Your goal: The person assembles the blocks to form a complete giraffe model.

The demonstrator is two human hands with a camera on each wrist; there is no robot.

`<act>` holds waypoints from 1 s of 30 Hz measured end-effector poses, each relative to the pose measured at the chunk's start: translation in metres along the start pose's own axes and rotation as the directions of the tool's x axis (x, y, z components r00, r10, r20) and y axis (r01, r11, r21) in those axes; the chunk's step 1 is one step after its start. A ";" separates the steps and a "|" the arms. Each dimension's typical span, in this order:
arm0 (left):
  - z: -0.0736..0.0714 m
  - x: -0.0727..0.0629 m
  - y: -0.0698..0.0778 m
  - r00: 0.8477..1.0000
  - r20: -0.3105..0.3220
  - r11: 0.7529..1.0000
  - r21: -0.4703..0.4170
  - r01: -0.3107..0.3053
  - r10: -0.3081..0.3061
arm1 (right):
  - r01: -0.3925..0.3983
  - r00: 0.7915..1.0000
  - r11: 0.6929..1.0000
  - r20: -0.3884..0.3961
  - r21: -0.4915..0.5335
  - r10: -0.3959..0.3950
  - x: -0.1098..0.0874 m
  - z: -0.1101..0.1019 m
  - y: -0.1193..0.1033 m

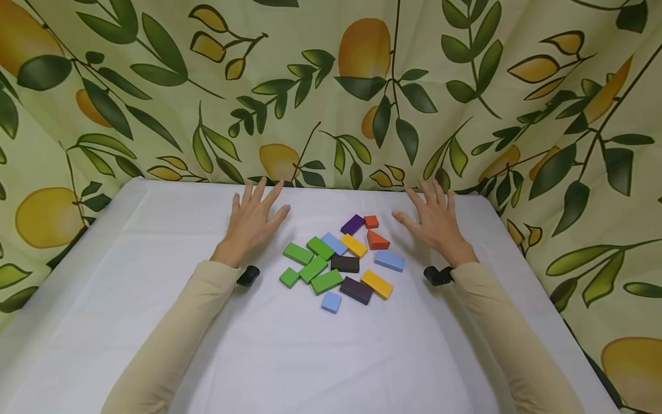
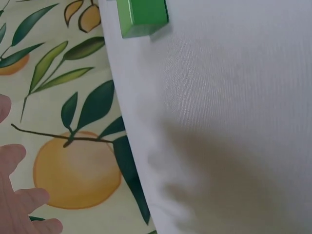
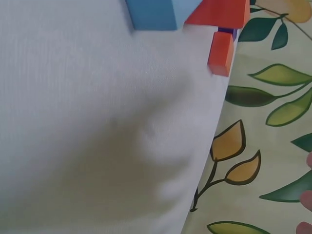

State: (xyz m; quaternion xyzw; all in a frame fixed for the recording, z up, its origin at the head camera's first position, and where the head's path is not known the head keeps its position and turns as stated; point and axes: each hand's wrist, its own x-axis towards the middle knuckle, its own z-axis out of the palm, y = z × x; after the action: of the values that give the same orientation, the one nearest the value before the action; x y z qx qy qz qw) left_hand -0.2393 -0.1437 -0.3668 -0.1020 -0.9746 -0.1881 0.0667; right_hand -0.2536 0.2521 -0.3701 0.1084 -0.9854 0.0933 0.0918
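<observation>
My left hand hovers with spread fingers left of a group of painted blocks, holding nothing. On the other side my right hand is spread the same way, also holding nothing. Between them lie several green blocks, two dark brown blocks, two yellow blocks and blue blocks. A red triangular block, a small red-orange block and a purple block lie at the far side. One green block shows in the left wrist view; the small red-orange block appears in the right wrist view.
A white cloth covers the table. Behind and at both sides hangs a curtain printed with leaves and fruit. Black wrist cameras sit on the inner side of each wrist, beside the beige sleeves.
</observation>
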 end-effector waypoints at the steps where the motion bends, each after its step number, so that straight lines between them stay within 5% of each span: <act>1: 0.000 -0.001 0.001 1.000 0.002 1.000 0.000 -0.002 0.002 | 0.005 1.000 1.000 -0.003 -0.001 -0.005 -0.001 0.000 0.000; 16: 0.004 -0.017 0.012 0.999 -0.030 0.999 -0.005 -0.039 0.039 | 0.036 0.999 0.999 -0.021 0.041 -0.035 -0.016 0.000 -0.008; 30: 0.004 -0.036 0.018 0.995 -0.055 0.989 -0.121 -0.089 0.083 | 0.099 0.994 0.993 -0.043 0.062 -0.096 -0.028 -0.001 -0.021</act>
State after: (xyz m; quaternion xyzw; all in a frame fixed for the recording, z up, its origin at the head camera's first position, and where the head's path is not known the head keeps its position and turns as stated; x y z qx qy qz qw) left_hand -0.2004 -0.1318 -0.3706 -0.1432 -0.9538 -0.2473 0.0924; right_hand -0.2214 0.2378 -0.3710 0.1574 -0.9735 0.1224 0.1123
